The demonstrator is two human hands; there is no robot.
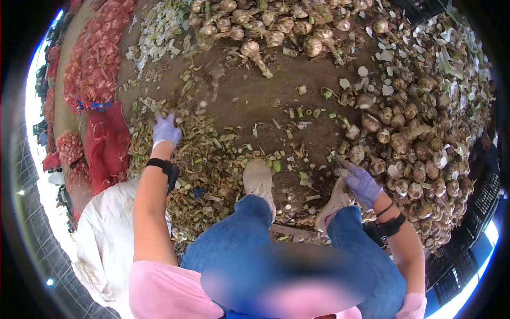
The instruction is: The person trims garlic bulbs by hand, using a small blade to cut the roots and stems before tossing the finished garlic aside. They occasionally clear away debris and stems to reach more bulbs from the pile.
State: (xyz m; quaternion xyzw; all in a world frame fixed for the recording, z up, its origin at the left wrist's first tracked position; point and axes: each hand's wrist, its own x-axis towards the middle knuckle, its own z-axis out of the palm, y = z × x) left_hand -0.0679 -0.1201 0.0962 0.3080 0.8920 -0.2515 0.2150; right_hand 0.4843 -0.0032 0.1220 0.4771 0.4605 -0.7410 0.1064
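Note:
My left hand (166,130), in a thin purple glove, reaches out over the scattered stem and leaf trimmings (204,141), fingers spread and holding nothing. In a matching glove, my right hand (364,186) is closed around a thin pointed tool (339,160), whose grip is hidden by the fingers. That hand is beside my right shoe (336,204), at the left edge of a large heap of garlic bulbs (411,141). Short cut stem pieces (300,112) lie on the brown ground between the hands.
More garlic bulbs (273,24) are piled at the top. Filled red mesh sacks (95,58) and a flatter red sack (106,143) are at the left, above a white sack (109,234). Dark plastic crates (462,260) stand at the lower right.

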